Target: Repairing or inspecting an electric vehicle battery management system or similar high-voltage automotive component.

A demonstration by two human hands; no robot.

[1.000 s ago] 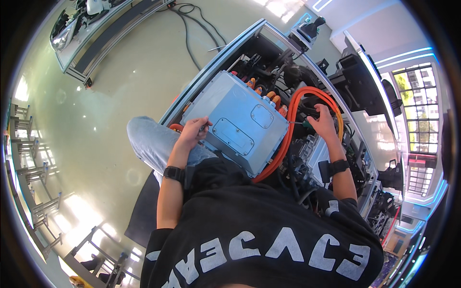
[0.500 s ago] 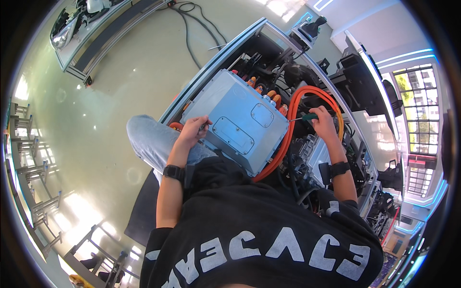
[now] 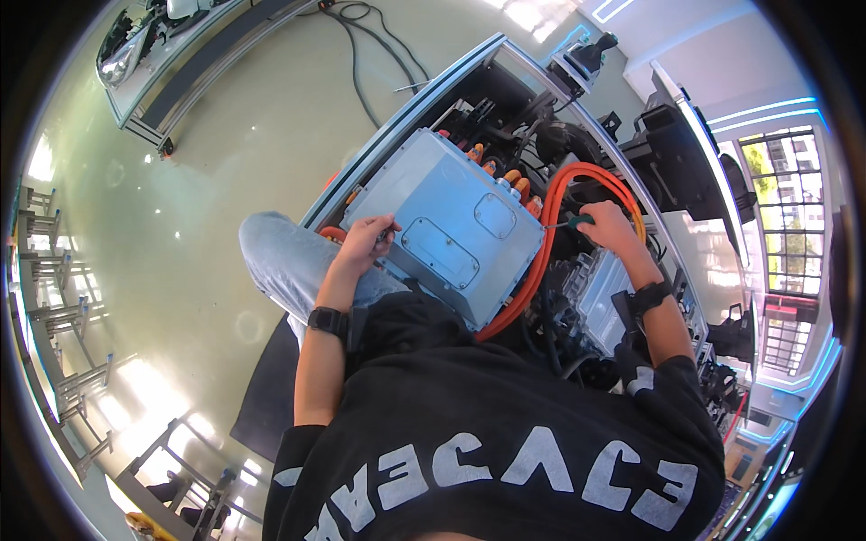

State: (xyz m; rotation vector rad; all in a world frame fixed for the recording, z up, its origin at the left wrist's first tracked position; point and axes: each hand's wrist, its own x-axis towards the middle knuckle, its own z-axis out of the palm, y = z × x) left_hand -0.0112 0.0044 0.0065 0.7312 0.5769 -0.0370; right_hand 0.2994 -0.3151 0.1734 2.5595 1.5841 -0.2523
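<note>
A pale blue metal box with two screwed-on cover plates sits in front of me. My right hand is closed round the dark green handle of a screwdriver. Its thin shaft points left to the box's right edge, passing over the orange cables; whether the tip touches a screw is too small to tell. Over the box's near left edge is my left hand, fingers pinched together. Something small and dark shows between them, but its kind cannot be made out.
An aluminium-profile frame surrounds the box. Orange connectors line the box's far right side, and a silver finned unit lies right of the cables. A wheeled bench stands at the far left, with black cables on the floor.
My right hand has turned on the screwdriver handle, its wrist and forearm swinging outward to the right. My left hand and the box have stayed almost where they were.
</note>
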